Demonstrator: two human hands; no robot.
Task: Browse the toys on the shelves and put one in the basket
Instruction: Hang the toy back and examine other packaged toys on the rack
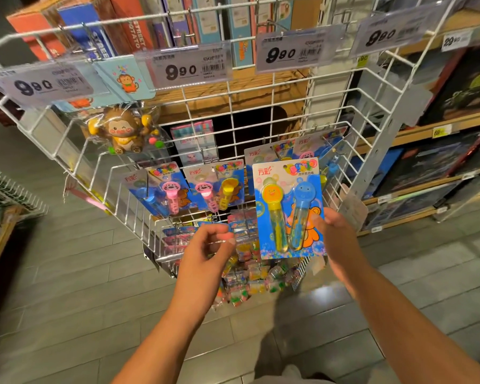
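Note:
My right hand (pixel 333 228) pinches the right edge of a blue bubble-wand card (pixel 288 209) with a yellow wand and a blue wand, holding it upright in front of the white wire rack (pixel 272 106). My left hand (pixel 208 245) hovers just left of the card with fingers curled and nothing in it. Similar bubble-wand cards (pixel 189 189) hang on the rack's hooks behind. A packaged monkey toy (pixel 124 131) hangs at the upper left. No basket for purchases is in view.
Price tags reading 9.90 (pixel 189 69) line the rack's top. Small colourful packs (pixel 250 275) fill the lower hooks. Boxed toys stand on wooden shelves (pixel 438 128) to the right and behind. A wire bin (pixel 14 195) sits at the left; grey tiled floor lies below.

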